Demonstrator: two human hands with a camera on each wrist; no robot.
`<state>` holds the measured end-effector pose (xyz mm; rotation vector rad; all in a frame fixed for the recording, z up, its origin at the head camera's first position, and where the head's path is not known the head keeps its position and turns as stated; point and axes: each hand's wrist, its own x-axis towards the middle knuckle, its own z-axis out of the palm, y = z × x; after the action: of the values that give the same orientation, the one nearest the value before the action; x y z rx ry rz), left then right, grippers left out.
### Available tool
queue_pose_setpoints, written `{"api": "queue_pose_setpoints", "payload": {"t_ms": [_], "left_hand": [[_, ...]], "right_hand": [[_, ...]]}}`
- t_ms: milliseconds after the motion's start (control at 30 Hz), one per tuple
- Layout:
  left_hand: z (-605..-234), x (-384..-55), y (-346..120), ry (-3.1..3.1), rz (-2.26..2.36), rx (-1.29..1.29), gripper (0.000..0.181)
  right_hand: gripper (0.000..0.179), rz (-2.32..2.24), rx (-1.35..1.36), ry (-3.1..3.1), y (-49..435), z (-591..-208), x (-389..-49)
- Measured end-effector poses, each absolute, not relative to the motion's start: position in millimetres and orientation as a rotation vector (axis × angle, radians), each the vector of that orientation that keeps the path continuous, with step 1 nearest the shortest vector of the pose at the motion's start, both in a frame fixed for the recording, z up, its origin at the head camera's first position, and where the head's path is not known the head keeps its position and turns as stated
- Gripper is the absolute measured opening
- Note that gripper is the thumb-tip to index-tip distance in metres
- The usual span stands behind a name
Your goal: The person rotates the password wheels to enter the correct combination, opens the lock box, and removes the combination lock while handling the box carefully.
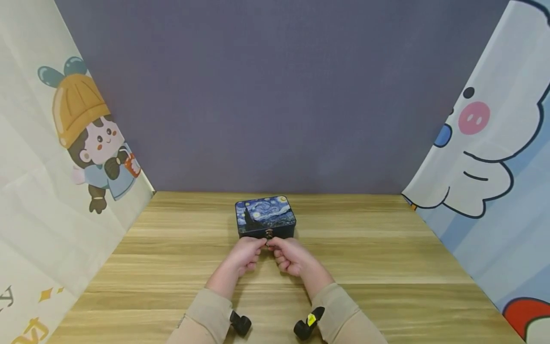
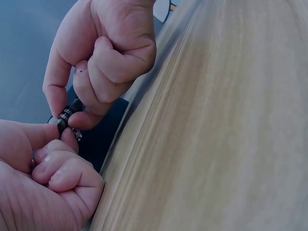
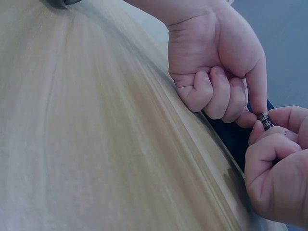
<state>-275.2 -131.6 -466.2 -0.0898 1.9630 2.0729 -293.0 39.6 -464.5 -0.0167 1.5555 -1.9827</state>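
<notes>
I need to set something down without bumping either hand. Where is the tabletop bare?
The wooden tabletop has wide bare patches left, between the Starry Night tin and the left printed cloth, and right, between it and the right printed cloth. A smaller one lies between the forearms. Crowded: the tin's front, where left hand and right hand pinch the combination padlock.

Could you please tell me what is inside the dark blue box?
The box has its starry printed lid down, so any contents are covered. Only the outside shows, with the left hand and right hand pinching a small ringed piece in front.
</notes>
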Motion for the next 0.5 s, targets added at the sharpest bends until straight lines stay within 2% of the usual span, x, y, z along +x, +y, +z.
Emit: {"api": "queue_pose_setpoints", "payload": {"t_ms": [500], "left_hand": [[-461.5, -273.2, -132.1, 1.956, 2.053, -0.102, 0.023]], "right_hand": [[0.015, -1.989, -0.008, 1.537, 39.5, -463.4, -291.1]]}}
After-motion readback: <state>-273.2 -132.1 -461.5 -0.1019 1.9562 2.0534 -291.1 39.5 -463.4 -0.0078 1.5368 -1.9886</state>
